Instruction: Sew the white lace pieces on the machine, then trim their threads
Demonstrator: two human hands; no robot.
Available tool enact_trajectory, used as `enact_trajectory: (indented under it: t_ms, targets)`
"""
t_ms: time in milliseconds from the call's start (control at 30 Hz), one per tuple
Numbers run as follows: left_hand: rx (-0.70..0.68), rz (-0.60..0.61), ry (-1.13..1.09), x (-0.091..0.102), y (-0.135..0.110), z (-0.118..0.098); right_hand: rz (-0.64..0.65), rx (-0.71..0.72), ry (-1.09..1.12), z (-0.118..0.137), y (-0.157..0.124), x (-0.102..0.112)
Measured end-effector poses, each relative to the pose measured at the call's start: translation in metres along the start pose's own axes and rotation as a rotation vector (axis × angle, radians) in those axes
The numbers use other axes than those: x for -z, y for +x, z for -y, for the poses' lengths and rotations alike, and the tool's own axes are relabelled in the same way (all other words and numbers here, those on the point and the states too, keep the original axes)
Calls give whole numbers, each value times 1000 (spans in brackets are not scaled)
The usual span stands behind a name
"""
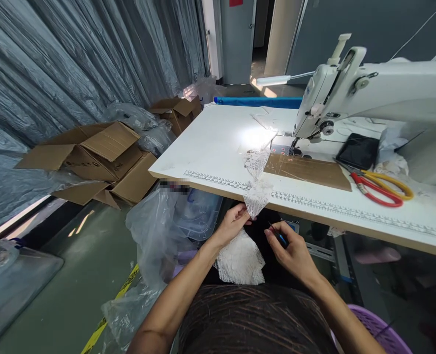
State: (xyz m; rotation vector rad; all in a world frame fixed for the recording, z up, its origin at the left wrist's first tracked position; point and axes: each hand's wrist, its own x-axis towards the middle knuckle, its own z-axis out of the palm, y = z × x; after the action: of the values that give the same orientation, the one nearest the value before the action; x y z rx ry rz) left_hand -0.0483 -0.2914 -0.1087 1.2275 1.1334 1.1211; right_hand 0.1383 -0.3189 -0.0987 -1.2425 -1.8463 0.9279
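My left hand (pixel 235 220) pinches the lower end of a strip of white lace (pixel 258 189) between thumb and fingers. The strip hangs over the table's front edge and runs up toward the sewing machine (pixel 316 105). Below that hand, a bunched pile of white lace (pixel 241 260) lies on my dark lap. My right hand (pixel 292 248), to the right of the lace, is closed around a small blue-handled tool (pixel 282 240) with a thin dark tip pointing up and left. The fingers cover most of this tool, so its exact kind is hidden.
The white table (pixel 199 142) has a ruler printed along its front edge. Scissors with red and yellow handles (pixel 382 187) and a dark flat tray (pixel 358 150) lie right of the needle. Cardboard boxes (pixel 103 152) stand left; a purple basket (pixel 373 324) is low right.
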Motion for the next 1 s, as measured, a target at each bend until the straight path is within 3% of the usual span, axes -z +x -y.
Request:
enact_trajectory:
  t_ms: [67, 133, 300, 400, 533, 700, 767, 833, 867, 1000]
  targets:
    - [1, 44, -30, 0, -4, -3, -58, 10, 37, 4, -1, 5]
    - [-33, 106, 103, 4, -15, -5, -108, 7, 67, 8, -2, 11]
    - [-247, 334, 799, 28, -56, -6, -177, -9, 108, 15, -5, 17]
    - [-349, 266, 1108, 37, -79, -13, -95, -26, 143, 18, -4, 10]
    - [-446, 121, 1269, 31, -99, -30, 57, -114, 167, 22, 0, -11]
    - [-608, 160, 1079, 10, -96, -42, 93, -161, 181, 26, 3, -26]
    - [-569, 71, 892, 10, -85, -43, 127, -105, 184, 26, 0, -25]
    - [-445, -21, 654, 16, -71, -40, 204, -33, 204, 26, -5, -21]
    - [-360, -3, 514, 19, -64, -39, 250, -4, 216, 27, -7, -20]
    - [12, 332, -3, 24, -48, -28, 372, 44, 257, 29, -18, -17]
